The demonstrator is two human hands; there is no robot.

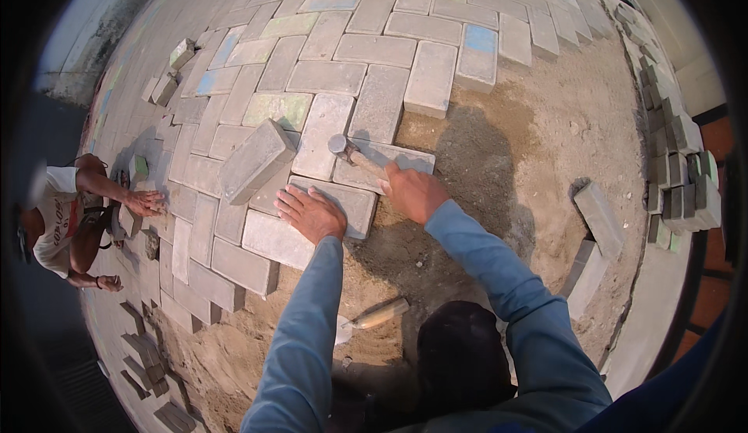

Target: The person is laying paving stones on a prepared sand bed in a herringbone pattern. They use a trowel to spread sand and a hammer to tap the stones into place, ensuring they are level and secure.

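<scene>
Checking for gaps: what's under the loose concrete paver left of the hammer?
The loose concrete paver lies on laid pavers, which show around its edges. Any joints and faces directly beneath it are covered, so gaps there cannot be seen.

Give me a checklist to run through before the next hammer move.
1. Grip on the hammer: ok, right hand closed around the handle.
2. Left hand clear of the hammer head: ok, spread on the paving, apart from it.
3. Laid surface free of loose pieces: not ok, a loose paver lies across it.
4. Trowel out of both hands: ok, lying on the sand.
5. Paving level under the left hand: cannot tell from this view.
</scene>
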